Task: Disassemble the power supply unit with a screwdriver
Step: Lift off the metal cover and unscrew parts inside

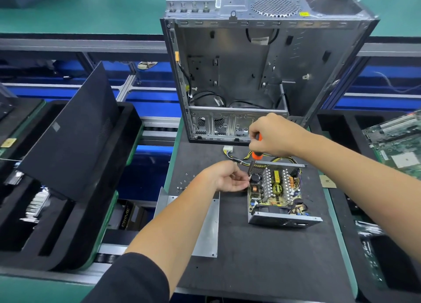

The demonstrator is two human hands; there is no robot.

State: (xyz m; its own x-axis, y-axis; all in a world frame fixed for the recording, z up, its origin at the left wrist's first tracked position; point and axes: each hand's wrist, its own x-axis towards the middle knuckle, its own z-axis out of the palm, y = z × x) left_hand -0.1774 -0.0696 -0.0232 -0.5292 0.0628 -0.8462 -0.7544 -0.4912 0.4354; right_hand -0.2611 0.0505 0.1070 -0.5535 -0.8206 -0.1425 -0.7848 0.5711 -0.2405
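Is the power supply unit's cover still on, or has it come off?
Off: the power supply unit shows its bare circuit board, and a bent metal cover lies left of it.

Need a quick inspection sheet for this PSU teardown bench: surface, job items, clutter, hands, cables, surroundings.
Surface: dark mat, green-edged.
Job's things: power supply unit lid off, circuit board exposed; orange screwdriver upright at its far left corner.
Clutter: metal cover lies left of the unit; loose screws on the mat; empty computer case stands behind.
Hands: right hand grips the screwdriver handle; left hand touches the unit's left edge.
Cables: yellow-black wire bundle with white connector behind the unit.
Surroundings: black foam trays left, motherboard right.
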